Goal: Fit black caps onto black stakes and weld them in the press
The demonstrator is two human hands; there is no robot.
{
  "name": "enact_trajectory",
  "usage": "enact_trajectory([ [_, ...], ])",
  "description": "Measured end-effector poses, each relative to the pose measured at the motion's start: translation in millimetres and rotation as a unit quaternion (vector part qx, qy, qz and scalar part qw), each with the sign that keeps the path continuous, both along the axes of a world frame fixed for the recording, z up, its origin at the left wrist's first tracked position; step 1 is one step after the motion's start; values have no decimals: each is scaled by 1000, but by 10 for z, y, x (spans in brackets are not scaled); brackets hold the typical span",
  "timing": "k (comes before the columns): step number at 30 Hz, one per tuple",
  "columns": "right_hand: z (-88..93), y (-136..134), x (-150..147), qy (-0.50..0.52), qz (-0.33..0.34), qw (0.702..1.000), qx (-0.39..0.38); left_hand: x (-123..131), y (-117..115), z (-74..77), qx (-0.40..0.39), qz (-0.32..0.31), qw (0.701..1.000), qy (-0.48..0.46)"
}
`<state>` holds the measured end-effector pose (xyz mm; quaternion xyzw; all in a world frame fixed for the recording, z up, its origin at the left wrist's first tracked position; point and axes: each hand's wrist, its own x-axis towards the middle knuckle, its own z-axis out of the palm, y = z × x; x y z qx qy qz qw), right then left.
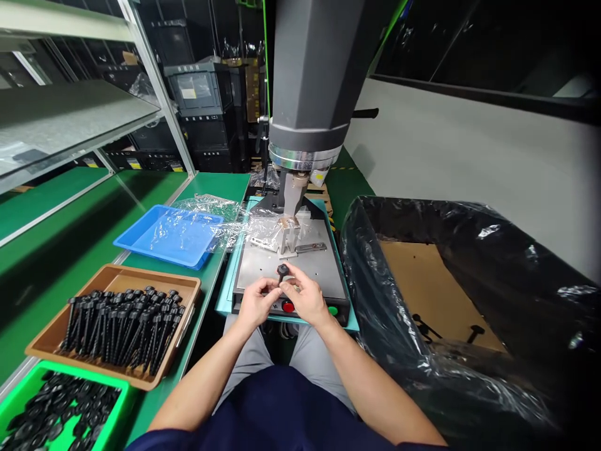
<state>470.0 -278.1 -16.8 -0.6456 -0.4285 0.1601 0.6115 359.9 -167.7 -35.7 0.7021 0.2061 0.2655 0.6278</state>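
Observation:
A small black part with a round head (282,270) is held upright between both hands, over the front of the machine's metal plate (300,272). My left hand (257,302) pinches its lower end with thumb and fingers. My right hand (306,297) is closed round it from the other side, fingertips near the head. Behind the hands, a metal fixture (288,238) stands on the plate, directly beneath the machine's pointed tool (293,193).
Left are a blue tray (164,241) with clear plastic, a brown tray (110,275) of black ribbed stems and a green bin (119,401) of black discs. Right, a box lined with black plastic (385,300) holds a few black parts. Red (288,306) and green (333,311) buttons face me.

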Motion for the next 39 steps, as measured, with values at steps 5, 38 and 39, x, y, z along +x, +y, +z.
enact_trajectory([
  [5,32,69,-80,114,65,991,-37,-160,-92,40,-108,-30,994,-16],
  [38,-40,209,-384,222,188,947,-133,-2605,873,375,231,326,701,590],
  [39,-31,179,-360,220,184,949,-135,-2587,898,358,227,309,694,609],
])
